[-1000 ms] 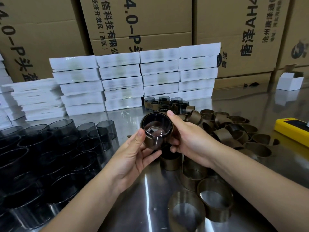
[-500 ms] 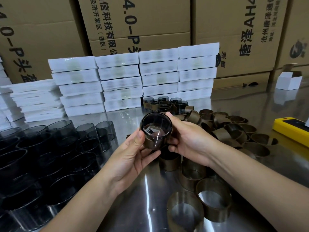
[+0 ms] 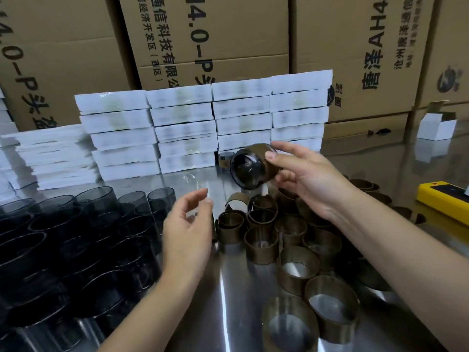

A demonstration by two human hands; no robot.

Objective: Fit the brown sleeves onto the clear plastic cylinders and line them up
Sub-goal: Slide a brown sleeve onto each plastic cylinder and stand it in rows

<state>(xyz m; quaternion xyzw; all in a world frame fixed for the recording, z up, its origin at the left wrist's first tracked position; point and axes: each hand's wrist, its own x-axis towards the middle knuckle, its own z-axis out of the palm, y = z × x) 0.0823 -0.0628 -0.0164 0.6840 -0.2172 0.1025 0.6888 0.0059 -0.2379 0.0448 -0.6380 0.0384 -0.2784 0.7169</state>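
My right hand grips a clear smoky cylinder with a brown sleeve fitted round it, held tilted above the table, just in front of the white packets. My left hand hovers lower and to the left, fingers loosely curved, holding nothing. Loose brown sleeves lie in a pile under and to the right of my hands. Bare clear cylinders stand crowded at the left. A few sleeved cylinders stand at the back, mostly hidden behind the held one.
The steel table is shiny. Stacks of white flat packets form a wall at the back, with cardboard cartons behind. A yellow device lies at the right edge, a small white box farther back.
My left hand has let go of the sleeved cylinder and dropped back. My right hand has carried the cylinder up and away toward the back of the table.
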